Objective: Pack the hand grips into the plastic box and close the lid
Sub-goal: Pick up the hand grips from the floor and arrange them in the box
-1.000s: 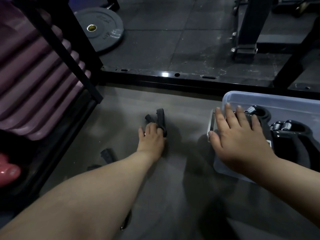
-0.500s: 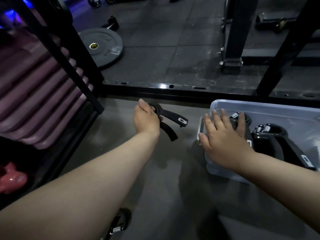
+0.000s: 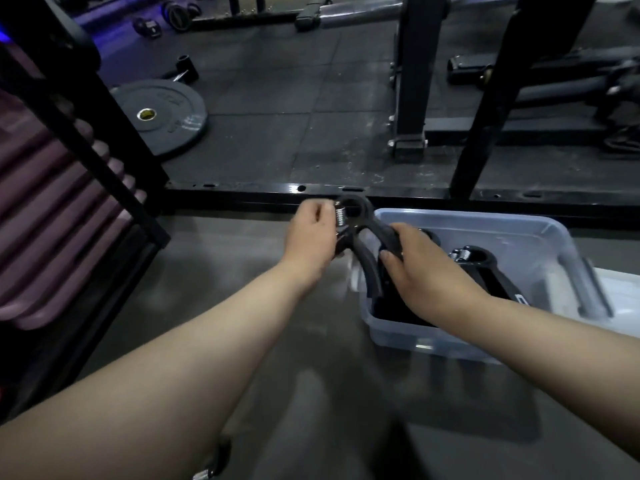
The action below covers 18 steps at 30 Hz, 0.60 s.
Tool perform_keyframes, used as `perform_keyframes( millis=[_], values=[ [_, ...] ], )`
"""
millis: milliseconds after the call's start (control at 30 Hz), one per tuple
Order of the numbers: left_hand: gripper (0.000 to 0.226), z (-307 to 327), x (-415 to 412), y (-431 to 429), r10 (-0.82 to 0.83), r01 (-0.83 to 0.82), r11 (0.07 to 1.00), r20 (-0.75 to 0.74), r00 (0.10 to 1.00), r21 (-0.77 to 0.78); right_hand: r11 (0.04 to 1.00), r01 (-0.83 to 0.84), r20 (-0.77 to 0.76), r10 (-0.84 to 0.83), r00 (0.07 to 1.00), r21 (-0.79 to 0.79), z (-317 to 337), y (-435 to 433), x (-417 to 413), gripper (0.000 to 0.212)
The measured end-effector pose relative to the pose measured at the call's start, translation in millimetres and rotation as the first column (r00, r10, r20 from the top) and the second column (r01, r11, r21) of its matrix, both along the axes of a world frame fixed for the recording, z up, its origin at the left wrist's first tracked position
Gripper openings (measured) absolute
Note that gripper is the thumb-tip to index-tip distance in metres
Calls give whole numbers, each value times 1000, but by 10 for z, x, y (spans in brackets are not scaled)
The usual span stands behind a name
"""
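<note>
A black hand grip (image 3: 360,233) with a steel spring hangs over the left rim of the clear plastic box (image 3: 485,226). My left hand (image 3: 311,237) holds it at the spring end. My right hand (image 3: 426,268) grasps its upper handle, above the box. Inside the box lie other black hand grips (image 3: 478,261), partly hidden by my right hand. Another hand grip (image 3: 214,462) peeks out from under my left forearm at the bottom edge.
The box stands on a grey floor; something white (image 3: 620,292), maybe the lid, lies against its right side. A black rack frame (image 3: 311,195) runs just behind. Purple rolled mats (image 3: 52,202) fill the left. A weight plate (image 3: 159,116) lies on the far rubber floor.
My left hand lifted the hand grip off the floor and carried it right to the box. My right hand left the box's rim and took hold of the grip's handle.
</note>
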<state>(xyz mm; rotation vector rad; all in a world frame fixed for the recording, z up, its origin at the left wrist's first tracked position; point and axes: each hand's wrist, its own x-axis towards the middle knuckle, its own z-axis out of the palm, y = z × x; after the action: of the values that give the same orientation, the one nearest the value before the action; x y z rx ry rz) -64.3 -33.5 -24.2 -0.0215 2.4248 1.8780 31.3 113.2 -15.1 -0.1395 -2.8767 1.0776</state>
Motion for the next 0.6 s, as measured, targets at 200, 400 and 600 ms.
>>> perform_keyframes(
  millis=[200, 400, 600],
  values=[
    [44, -283, 368, 411, -302, 267, 851, -6, 953, -452, 876, 467, 90, -459, 884, -124, -86, 700, 152, 19],
    [50, -553, 444, 547, -372, 286, 758, -29, 928, -587, 866, 500, 203, -493, 846, 18, -196, 1107, 294, 24],
    [47, -623, 510, 495, -346, 242, 811, -103, 933, -533, 898, 414, 351, -440, 826, 152, -387, 1142, 399, 29]
  ],
)
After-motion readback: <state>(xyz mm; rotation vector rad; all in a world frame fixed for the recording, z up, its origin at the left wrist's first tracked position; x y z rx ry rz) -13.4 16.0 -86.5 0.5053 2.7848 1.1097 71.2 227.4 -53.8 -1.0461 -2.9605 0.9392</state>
